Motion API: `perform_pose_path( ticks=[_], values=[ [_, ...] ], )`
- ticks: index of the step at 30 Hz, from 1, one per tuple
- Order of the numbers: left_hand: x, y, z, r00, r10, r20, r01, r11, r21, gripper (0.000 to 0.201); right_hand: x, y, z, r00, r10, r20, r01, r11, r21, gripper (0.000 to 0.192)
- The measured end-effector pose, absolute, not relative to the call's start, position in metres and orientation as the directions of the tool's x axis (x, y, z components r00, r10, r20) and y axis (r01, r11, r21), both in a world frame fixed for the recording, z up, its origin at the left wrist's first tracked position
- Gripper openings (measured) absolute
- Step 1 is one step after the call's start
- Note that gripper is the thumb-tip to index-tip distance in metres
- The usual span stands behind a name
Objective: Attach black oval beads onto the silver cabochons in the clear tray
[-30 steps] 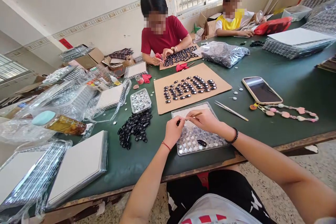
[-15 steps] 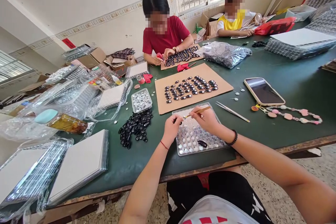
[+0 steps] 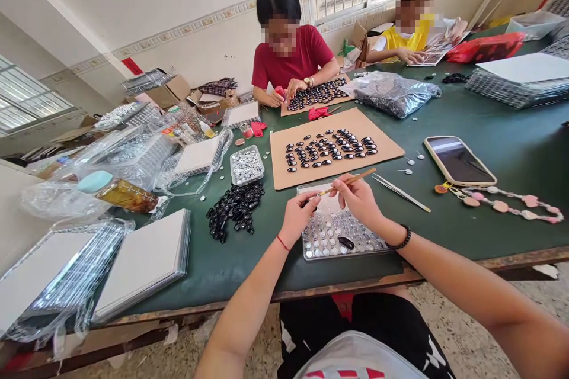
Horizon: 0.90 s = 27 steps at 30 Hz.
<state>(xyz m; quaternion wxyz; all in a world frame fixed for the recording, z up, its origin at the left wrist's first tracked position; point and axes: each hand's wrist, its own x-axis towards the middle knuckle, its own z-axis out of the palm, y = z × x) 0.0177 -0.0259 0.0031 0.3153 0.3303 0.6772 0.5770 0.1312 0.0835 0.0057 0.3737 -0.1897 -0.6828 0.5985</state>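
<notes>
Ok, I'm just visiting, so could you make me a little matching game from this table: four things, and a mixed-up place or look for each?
Things:
1. phone
2. tweezers
3. bottle
4. brown stick

Places and looks:
A. held in the right hand
B. topped with a pale blue lid
C. with a beaded strap beside it
D. lying between the clear tray and the phone

Pairs: 1-C, 2-D, 3-B, 4-A

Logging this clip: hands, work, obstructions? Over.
Left hand pinching dark piece. Right hand holding brown stick, tip nearby. Black piece lying on tray. Nothing seen blocking.
</notes>
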Motion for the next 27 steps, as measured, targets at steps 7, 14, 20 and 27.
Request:
perform_pose_path(
  ticks=[7,14,20,27],
  values=[
    [0.017,-0.026,0.004,-0.586,0.810,-0.008,0.172,0.134,0.976,0.036,0.130,0.082,0.007,-0.648,0.710,0.275,-0.183,0.205,-0.961,0.029],
    [-0.008,-0.027,0.014,-0.709,0.693,0.129,0.216,0.040,0.976,0.029,0.136,0.089,0.012,-0.561,0.770,0.304,-0.270,0.177,-0.946,0.027],
    [-0.062,-0.030,0.026,-0.789,0.557,-0.259,-0.474,-0.285,0.833,0.026,0.134,0.093,0.012,-0.550,0.785,0.286,-0.268,0.158,-0.950,0.028],
    [-0.016,-0.026,0.003,-0.700,0.704,-0.120,-0.162,0.007,0.987,0.030,0.136,0.094,0.010,-0.545,0.777,0.314,-0.224,0.226,-0.948,0.027]
  ],
)
